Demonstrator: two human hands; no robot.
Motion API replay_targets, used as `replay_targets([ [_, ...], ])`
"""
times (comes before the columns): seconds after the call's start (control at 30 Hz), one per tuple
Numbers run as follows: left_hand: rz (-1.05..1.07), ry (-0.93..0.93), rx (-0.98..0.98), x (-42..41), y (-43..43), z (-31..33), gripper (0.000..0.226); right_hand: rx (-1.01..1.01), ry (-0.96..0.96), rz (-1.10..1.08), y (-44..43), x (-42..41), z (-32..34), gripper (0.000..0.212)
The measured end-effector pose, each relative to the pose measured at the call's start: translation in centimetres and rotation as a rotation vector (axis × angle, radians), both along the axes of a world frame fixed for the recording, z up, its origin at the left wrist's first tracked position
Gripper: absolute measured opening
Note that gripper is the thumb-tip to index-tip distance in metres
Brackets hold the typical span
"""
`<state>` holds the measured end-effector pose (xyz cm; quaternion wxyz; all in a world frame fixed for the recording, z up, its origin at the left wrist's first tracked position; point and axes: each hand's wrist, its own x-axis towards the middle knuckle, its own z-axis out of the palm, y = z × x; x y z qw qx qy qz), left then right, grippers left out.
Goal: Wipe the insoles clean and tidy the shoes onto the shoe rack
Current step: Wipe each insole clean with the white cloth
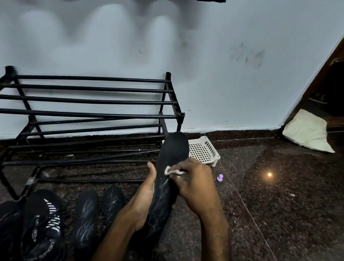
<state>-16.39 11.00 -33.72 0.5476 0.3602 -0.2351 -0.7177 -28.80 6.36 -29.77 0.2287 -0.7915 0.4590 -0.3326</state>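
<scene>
While left hand (142, 197) cups the long black fabric insole (172, 151), holding it up mid-scene as backing, right hand (195, 186) pinches a small white wipe (171, 170) against its face, likely scrubbing pale streaks. Black striped sneakers (42, 223) wait near left, not yet on the black tube-frame shoe rack (85, 100) far left.

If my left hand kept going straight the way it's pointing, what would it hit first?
Most likely the shoe rack: the left hand, gripping the insole, points up and away toward its lower bars. Depth is hard to judge from this view.
</scene>
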Motion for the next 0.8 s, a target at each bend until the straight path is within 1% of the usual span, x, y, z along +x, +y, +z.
replay_targets([
  [0.07, 0.000, 0.008, 0.020, 0.0, 0.0, -0.2, 0.082, -0.096, -0.007, -0.126, -0.2, 0.2, 0.1, 0.014],
  [0.1, -0.003, 0.021, 0.014, -0.1, 0.0, -0.3, 0.080, -0.114, -0.032, -0.122, -0.1, 0.5, 0.2, 0.014],
  [0.17, 0.010, 0.049, -0.003, -0.3, 0.2, 0.1, 0.080, -0.056, -0.075, 0.013, 0.2, 0.8, 0.1, 0.015],
  [0.23, -0.004, 0.064, -0.011, -0.2, 0.3, 0.3, 0.083, 0.051, -0.037, 0.099, 0.5, 0.3, 0.1, 0.014],
  [0.27, -0.017, 0.064, -0.011, -0.2, 0.2, 0.2, 0.084, 0.053, -0.004, 0.070, 0.4, 0.1, 0.0, 0.013],
  [0.33, -0.010, 0.044, 0.006, 0.0, 0.2, 0.1, 0.083, -0.025, 0.033, -0.077, 0.0, -0.3, -0.1, 0.013],
  [0.37, -0.010, 0.031, 0.003, -0.1, 0.1, 0.0, 0.081, -0.070, 0.022, -0.138, -0.1, -0.1, 0.0, 0.014],
  [0.4, -0.007, 0.020, -0.008, -0.1, 0.1, 0.1, 0.079, -0.093, -0.013, -0.148, -0.1, 0.1, 0.1, 0.014],
  [0.47, 0.011, 0.027, -0.032, -0.4, 0.2, 0.4, 0.077, -0.024, -0.082, -0.008, 0.1, 0.5, 0.2, 0.016],
  [0.53, 0.016, 0.049, -0.036, -0.4, 0.2, 0.5, 0.080, 0.103, -0.063, 0.130, 0.5, 0.3, 0.1, 0.015],
  [0.57, 0.006, 0.044, -0.036, -0.3, 0.1, 0.4, 0.081, 0.113, -0.031, 0.122, 0.4, 0.1, 0.0, 0.014],
  [0.63, 0.015, 0.031, -0.009, -0.2, 0.1, 0.4, 0.080, 0.046, 0.005, -0.018, -0.1, -0.5, -0.5, 0.013],
  [0.7, 0.013, 0.029, 0.006, -0.3, 0.0, 0.3, 0.077, -0.032, -0.009, -0.151, -0.3, -0.4, -0.5, 0.014],
  [0.73, 0.021, 0.029, 0.002, -0.4, 0.1, 0.3, 0.076, -0.048, -0.038, -0.148, -0.1, -0.1, -0.4, 0.014],
  [0.8, 0.027, 0.065, -0.012, -0.6, 0.2, 0.6, 0.076, 0.014, -0.074, -0.013, 0.3, 0.3, -0.2, 0.013],
])
